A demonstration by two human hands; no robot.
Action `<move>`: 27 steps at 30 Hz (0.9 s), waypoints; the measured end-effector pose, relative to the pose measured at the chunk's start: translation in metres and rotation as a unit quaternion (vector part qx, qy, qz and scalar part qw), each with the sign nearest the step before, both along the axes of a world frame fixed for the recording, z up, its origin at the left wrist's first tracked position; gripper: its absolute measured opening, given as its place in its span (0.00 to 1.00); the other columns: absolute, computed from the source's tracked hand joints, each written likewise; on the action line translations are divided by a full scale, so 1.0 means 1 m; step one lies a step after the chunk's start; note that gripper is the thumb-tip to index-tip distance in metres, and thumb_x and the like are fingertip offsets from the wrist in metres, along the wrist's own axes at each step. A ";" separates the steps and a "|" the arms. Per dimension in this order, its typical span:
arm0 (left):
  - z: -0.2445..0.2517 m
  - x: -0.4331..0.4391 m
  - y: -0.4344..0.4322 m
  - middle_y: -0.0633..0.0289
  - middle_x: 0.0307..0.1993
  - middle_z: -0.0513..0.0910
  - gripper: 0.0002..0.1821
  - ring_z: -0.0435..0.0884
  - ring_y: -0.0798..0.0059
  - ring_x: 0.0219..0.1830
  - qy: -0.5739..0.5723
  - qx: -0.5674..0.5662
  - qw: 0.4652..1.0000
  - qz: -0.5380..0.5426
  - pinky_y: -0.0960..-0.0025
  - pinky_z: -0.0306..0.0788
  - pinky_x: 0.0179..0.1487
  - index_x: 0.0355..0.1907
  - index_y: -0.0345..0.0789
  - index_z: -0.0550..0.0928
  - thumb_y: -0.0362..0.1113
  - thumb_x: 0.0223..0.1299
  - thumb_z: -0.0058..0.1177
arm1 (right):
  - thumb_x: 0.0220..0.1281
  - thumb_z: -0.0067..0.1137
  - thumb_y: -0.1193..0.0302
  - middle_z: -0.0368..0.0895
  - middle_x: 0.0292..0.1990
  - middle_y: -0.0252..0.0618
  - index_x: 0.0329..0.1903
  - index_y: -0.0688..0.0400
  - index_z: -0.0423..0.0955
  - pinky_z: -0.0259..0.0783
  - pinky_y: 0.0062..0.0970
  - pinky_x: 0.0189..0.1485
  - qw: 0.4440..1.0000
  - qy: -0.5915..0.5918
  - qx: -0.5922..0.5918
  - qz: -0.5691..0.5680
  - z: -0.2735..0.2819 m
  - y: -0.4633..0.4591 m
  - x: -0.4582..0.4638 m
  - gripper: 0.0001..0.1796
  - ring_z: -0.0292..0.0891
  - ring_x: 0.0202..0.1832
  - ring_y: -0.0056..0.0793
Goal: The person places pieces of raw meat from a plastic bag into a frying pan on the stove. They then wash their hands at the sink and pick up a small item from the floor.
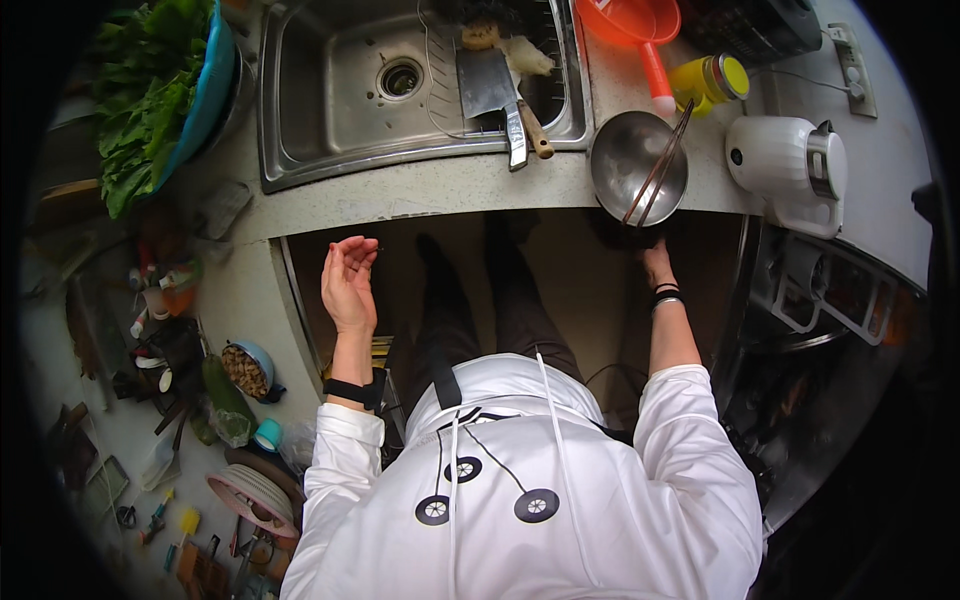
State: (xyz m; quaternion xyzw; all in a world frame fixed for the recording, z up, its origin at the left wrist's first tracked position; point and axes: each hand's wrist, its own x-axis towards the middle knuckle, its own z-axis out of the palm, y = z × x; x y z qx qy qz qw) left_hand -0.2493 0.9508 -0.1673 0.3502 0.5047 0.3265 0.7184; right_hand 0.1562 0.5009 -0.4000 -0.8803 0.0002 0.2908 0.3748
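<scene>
My left hand (350, 281) hangs in front of the counter edge, palm up with fingers slightly curled and nothing visible in it. My right hand (657, 262) reaches to the counter's front edge, just below a stainless steel bowl (626, 161). Its fingers are hidden in shadow by something dark, so what it touches cannot be seen. A pair of brown chopsticks (658, 169) leans in the bowl, which stands at the counter's edge. Between the hands and beyond them, a cleaver (486, 86) lies over the sink's wire rack, its handle on the rim beside a wooden-handled tool (534, 129).
The steel sink (322, 161) is set in the speckled counter (420, 193). A red-orange plastic ladle (654, 71), yellow-lidded jar (709, 79) and white electric kettle (780, 161) stand right. Left are leafy greens (150, 105) in a blue basin (214, 82) and a cucumber-like vegetable (225, 397).
</scene>
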 end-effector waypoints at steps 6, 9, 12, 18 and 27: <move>0.016 0.019 0.004 0.57 0.43 0.86 0.18 0.85 0.70 0.48 0.005 -0.001 1.000 0.002 0.68 0.76 0.55 0.48 0.31 0.81 0.45 0.80 0.43 | 0.57 0.53 0.77 0.82 0.57 0.56 0.60 0.64 0.77 0.72 0.37 0.65 0.880 0.107 -0.196 0.418 0.033 0.045 -0.036 0.26 0.77 0.62 0.47; 0.024 0.027 0.014 0.57 0.41 0.85 0.17 0.84 0.71 0.47 0.008 0.008 1.000 0.005 0.69 0.77 0.53 0.46 0.31 0.80 0.45 0.79 0.45 | 0.59 0.61 0.71 0.77 0.64 0.53 0.67 0.63 0.72 0.69 0.36 0.69 0.857 0.203 -0.051 0.470 0.106 0.108 -0.075 0.32 0.73 0.67 0.47; 0.033 0.033 0.025 0.56 0.42 0.85 0.16 0.84 0.68 0.47 -0.030 -0.023 0.999 0.027 0.66 0.77 0.55 0.47 0.31 0.80 0.44 0.78 0.46 | 0.62 0.55 0.83 0.83 0.54 0.41 0.60 0.62 0.75 0.73 0.28 0.64 0.865 0.338 0.130 0.347 0.177 0.194 -0.109 0.22 0.79 0.59 0.31; 0.052 0.043 0.063 0.52 0.43 0.85 0.16 0.83 0.63 0.50 -0.131 -0.088 0.985 0.069 0.63 0.76 0.58 0.47 0.30 0.80 0.42 0.79 0.44 | 0.68 0.54 0.79 0.83 0.51 0.40 0.54 0.65 0.76 0.74 0.26 0.60 0.804 0.402 0.283 0.335 0.274 0.337 -0.132 0.13 0.80 0.54 0.27; -0.035 0.079 0.214 0.56 0.48 0.86 0.18 0.82 0.65 0.55 0.257 0.206 0.930 -0.163 0.62 0.72 0.59 0.51 0.33 0.84 0.46 0.74 0.50 | 0.63 0.55 0.75 0.87 0.42 0.44 0.50 0.64 0.80 0.77 0.32 0.52 0.855 0.120 0.165 0.477 0.241 0.534 -0.142 0.14 0.84 0.47 0.37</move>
